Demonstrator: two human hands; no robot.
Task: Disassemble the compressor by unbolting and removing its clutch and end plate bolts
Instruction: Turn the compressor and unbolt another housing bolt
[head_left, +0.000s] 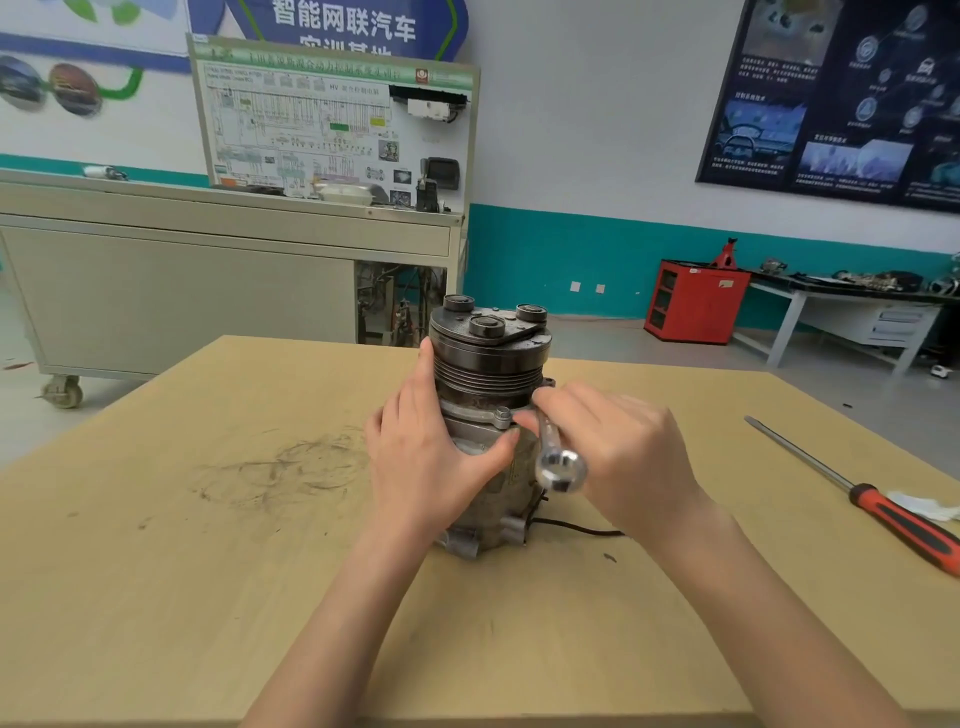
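Forearms (363, 597) reach to the compressor (488, 364), upright on the surface (208, 571). Left hand (415, 452) wraps its body, likely bracing it against turning; right hand (623, 457), at its right, grips a wrench (558, 460) aimed at its flange (467, 410).

The middle of the bench (182, 597) is taken up by the upright compressor (488, 509). Its left flank is covered by the left hand (421, 457), and its right flank is blocked by the right hand (634, 452) and the wrench (558, 460) held in it. The top of the clutch (491, 332) is left uncovered and can be reached from above. Open surface is offered left of the compressor and along the near edge between the forearms. To the right, passage is narrowed by a black cable (576, 527) trailing from the base and, farther out, by a screwdriver (883, 512) lying beside a white scrap (922, 506).
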